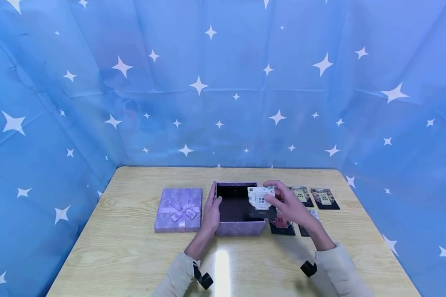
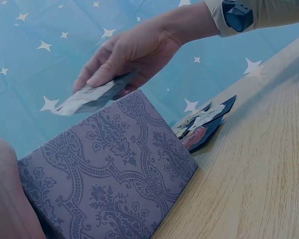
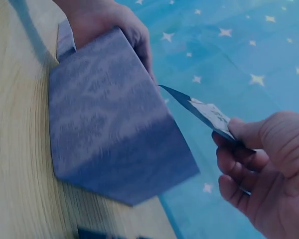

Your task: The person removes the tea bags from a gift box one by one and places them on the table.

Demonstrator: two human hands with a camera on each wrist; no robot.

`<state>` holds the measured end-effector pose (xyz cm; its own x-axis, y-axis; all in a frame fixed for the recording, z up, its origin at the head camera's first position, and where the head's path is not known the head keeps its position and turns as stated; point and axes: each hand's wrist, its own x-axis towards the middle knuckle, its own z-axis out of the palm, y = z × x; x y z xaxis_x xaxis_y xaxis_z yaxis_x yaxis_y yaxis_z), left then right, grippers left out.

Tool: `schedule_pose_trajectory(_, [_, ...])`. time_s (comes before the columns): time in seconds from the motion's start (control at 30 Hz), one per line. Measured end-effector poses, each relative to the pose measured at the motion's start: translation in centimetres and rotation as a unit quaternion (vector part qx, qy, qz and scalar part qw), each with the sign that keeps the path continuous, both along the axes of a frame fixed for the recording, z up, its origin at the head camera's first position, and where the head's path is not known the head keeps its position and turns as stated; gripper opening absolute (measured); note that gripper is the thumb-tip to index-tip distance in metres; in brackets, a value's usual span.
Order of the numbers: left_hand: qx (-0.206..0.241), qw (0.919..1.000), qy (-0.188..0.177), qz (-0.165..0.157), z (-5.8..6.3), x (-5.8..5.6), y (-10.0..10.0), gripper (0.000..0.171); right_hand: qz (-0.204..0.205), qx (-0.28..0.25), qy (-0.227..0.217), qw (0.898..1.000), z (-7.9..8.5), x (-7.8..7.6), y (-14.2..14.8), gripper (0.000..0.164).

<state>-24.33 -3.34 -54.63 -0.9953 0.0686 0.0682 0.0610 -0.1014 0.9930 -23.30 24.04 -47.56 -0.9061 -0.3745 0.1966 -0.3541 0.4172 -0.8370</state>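
A purple patterned box [image 1: 239, 229] stands without its lid, its dark inside showing. My left hand [image 1: 211, 210] holds its left wall, the thumb at the rim and the fingers along the outside. Between thumb and fingers, my right hand [image 1: 291, 204] pinches a flat black-and-white packet [image 1: 260, 202] over the box's right part. From the left wrist view, that packet [image 2: 89, 97] hangs tilted above the box's top edge. In the right wrist view, thumb and fingers of the right hand [image 3: 269, 164] grip one end of the packet [image 3: 209, 112].
Left of the box lies a purple lid [image 1: 171, 206] with a ribbon bow [image 1: 183, 211]. Several similar packets lie to the right on the wooden table [image 1: 119, 247], among them a red-labelled one [image 1: 282, 227] and one at the far right [image 1: 325, 199]. A starry blue curtain [image 1: 223, 107] hangs behind.
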Motion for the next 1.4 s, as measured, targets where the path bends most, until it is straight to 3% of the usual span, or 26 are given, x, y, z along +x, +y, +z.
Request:
schedule_pose_trajectory(0.3, [-0.005, 1.0000, 0.000, 0.002, 0.1, -0.1, 0.0, 0.060, -0.055, 0.014, 0.036, 0.998, -1.2, 0.6, 4.8, 0.034])
schedule_pose_trajectory(0.5, [-0.011, 0.9999, 0.002, 0.000, -0.1, -0.1, 0.0, 0.060, -0.102, 0.035, 0.031, 0.994, -2.1, 1.7, 8.0, 0.038])
schedule_pose_trajectory(0.8, [-0.009, 1.0000, 0.001, -0.003, 0.0, -0.2, -0.2, 0.060, -0.136, 0.067, 0.010, 0.988, -4.4, 2.4, 12.3, 0.042])
schedule_pose_trajectory(1.17, [-0.005, 0.9999, 0.009, -0.003, 0.2, -0.3, 0.0, 0.061, -0.208, 0.137, -0.003, 0.969, -6.1, 3.4, 19.1, 0.044])
schedule_pose_trajectory(1.4, [0.000, 0.9999, 0.009, -0.007, 0.3, -0.2, -0.1, 0.061, -0.229, 0.180, 0.000, 0.957, -7.2, 4.2, 21.0, 0.035])
